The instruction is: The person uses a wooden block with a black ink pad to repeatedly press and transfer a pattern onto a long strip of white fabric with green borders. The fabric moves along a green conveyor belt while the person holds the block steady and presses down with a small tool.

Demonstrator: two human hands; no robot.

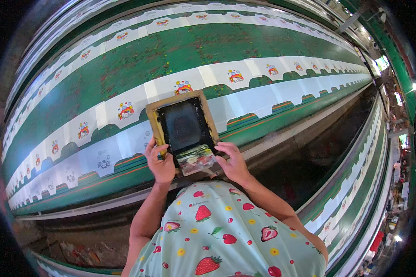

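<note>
Both my hands hold a wooden screen-printing frame (175, 99) over the near row of white cut pieces. Its dark mesh (182, 125) faces up, with black around the border. My left hand (162, 162) is closed on the frame's near left side, thumb and fingers bent. At the near right corner, my right hand (233, 161) grips the edge with thumb and fingertips. A paint-smeared flat squeegee (196, 159) lies across the near end of the frame, between my hands. Under the frame, the white piece (217, 111) is partly hidden.
Pale pieces with grey outline prints (104, 161) lie left of the frame along the long green table (138, 60). Behind them runs a row with colourful cartoon prints (125, 111). A dark aisle (305, 138) separates this table from another (356, 184) at right.
</note>
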